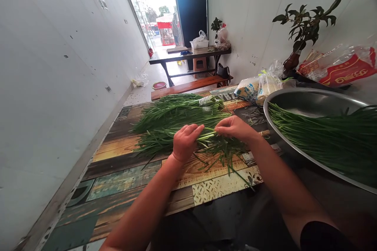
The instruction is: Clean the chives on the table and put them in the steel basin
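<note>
My left hand (186, 140) is closed around a small bunch of garlic chives (207, 136), whose pale stem ends stick out to the right. At those ends, my right hand (232, 128) pinches with thumb and forefinger at a stem. Behind the hands lies a larger heap of chives (176, 111), part of it bound with a whitish band (205, 102). Loose green trimmings (228, 153) are scattered on the table below my right hand. At the right, a big steel basin (277, 135) holds many long chives (321, 137).
The patterned plank-print table (126, 176) runs under everything. Bagged goods (259, 86) and a potted plant (303, 27) stand behind the basin, beside a red plastic package (347, 68). Farther back are a bench (182, 87), another table (176, 57) and a glass door (138, 11). A white wall (59, 86) borders the left.
</note>
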A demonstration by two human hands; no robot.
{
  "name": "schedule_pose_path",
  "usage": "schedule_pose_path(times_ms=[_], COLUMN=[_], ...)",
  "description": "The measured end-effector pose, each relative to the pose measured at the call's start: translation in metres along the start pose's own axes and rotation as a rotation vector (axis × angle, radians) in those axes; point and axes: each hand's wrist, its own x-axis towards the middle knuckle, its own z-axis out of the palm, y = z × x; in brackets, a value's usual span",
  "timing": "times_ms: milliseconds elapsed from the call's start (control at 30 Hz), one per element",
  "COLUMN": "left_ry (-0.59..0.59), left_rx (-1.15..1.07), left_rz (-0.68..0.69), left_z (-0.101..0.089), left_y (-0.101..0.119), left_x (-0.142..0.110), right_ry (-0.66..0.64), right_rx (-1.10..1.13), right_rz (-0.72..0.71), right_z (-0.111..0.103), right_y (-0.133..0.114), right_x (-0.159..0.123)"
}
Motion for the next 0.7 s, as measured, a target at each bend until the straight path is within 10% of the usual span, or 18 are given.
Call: schedule_pose_path(times_ms=[367, 700], left_ry=[-0.003, 0.095], left_rx=[0.020, -0.053], left_rz=[0.051, 0.090], left_z=[-0.0042, -0.0055], left_y=[0.0041, 0.0029], left_x=[0.0044, 0.0018], right_ry=[-0.011, -0.028], right_rx=[-0.218, 0.043], right_rz=[-0.009, 0.105], right_z=[0.0009, 0.0027], right_y=[0.0018, -0.0025], right_x=[-0.0009, -0.0028])
